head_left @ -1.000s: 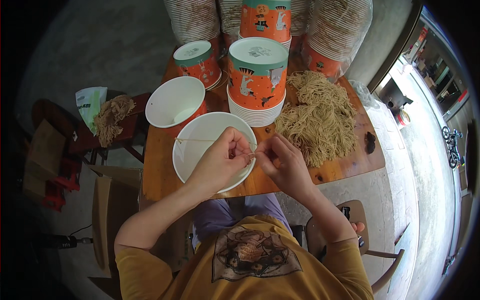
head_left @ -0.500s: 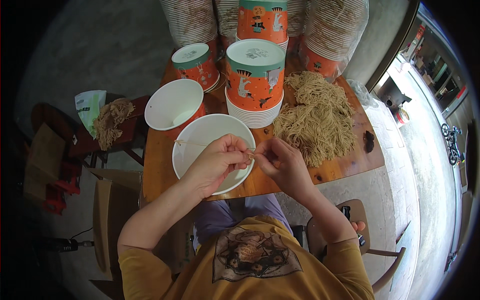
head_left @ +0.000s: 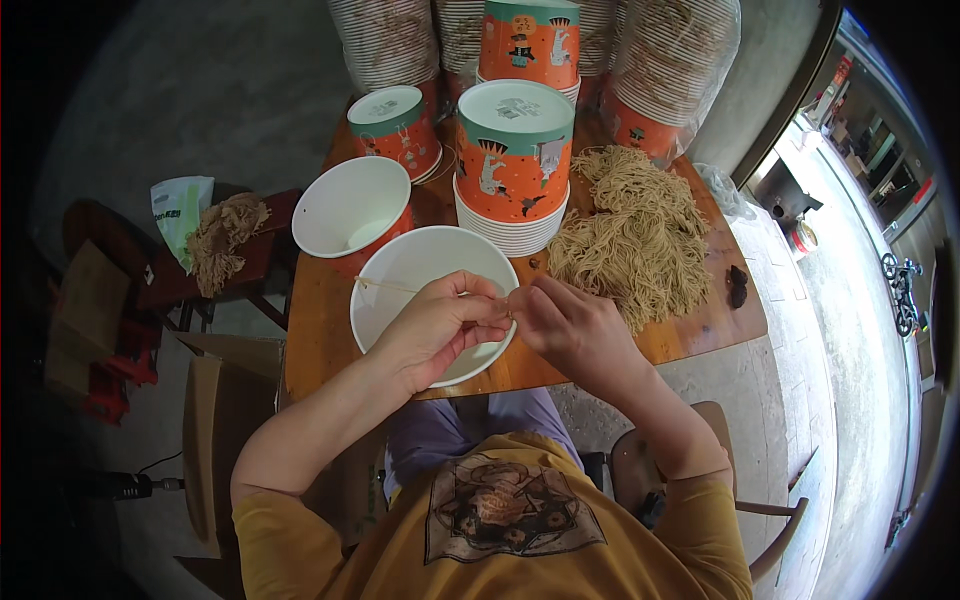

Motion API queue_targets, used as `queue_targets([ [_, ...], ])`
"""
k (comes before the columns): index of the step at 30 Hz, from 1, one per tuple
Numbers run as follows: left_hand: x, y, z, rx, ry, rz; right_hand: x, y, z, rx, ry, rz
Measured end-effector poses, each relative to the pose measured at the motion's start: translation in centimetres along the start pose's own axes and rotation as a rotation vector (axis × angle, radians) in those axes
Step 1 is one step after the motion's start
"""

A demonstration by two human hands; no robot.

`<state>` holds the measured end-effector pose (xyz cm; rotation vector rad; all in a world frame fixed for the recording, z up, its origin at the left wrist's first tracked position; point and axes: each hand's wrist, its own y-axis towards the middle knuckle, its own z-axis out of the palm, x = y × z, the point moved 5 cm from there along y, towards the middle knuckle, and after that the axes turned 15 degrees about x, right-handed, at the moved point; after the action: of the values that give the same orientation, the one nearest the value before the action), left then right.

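Note:
A white-lined paper bucket (head_left: 388, 262) stands mouth up at the table's near edge, in front of me. A thin tan cord (head_left: 392, 288) runs from a knot at the bucket's left rim, across its mouth, to my left hand (head_left: 440, 325). The fingers of that hand are closed in a pinch on the cord. Beside it, over the bucket's right rim, my right hand (head_left: 580, 330) has thumb and forefinger pressed together close to the left fingertips. The cord's end there is mostly hidden by the fingers.
A heap of tan cords (head_left: 640, 240) covers the table's right side. Another open bucket (head_left: 345, 205) stands behind mine, with a stack of upturned orange buckets (head_left: 515, 165) beside it. Bagged stacks (head_left: 665, 80) line the back. A cardboard box (head_left: 235, 420) sits at lower left.
My right hand has turned and its fingers have closed up more tightly. My left hand stays nearly in place. Fingers and a dark object by the chair at right are out of sight now.

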<state>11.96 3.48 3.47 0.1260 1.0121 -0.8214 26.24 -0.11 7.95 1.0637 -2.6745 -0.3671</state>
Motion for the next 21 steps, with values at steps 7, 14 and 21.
queue_targets([
  [7,-0.2,-0.1,1.5,0.042,0.381,0.098,-1.5,0.0,1.9,-0.038,0.357,0.096],
  [14,0.0,0.0,1.4,0.024,0.511,0.105,-2.7,-0.3,4.1,-0.016,1.09,0.264],
  [21,-0.3,-0.2,1.8,-0.009,0.533,0.116,-3.2,-0.4,5.6,-0.069,1.311,0.265],
])
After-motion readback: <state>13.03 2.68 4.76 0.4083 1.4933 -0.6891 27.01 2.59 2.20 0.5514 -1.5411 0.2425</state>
